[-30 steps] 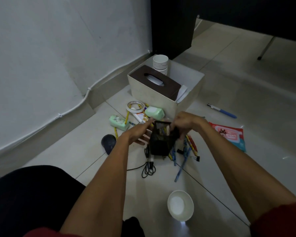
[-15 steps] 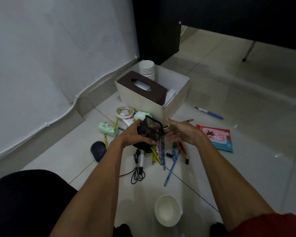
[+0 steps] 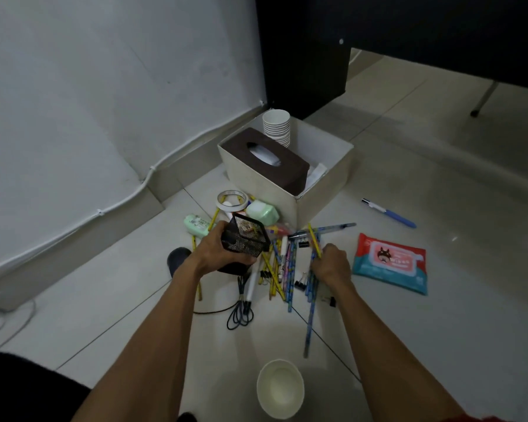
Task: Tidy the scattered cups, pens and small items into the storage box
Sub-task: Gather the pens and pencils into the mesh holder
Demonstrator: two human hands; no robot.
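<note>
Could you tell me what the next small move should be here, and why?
Probably close the right hand on the pencils beneath it and lift them into the mesh pen holder. The left hand holds that holder tilted, mouth towards the pile, and the right hand's fingers already rest on the pencils lying on the floor.

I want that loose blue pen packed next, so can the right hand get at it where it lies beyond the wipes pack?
Probably yes: the blue pen lies alone on bare floor, nothing over it, but the right hand is closed on pencils.
</note>
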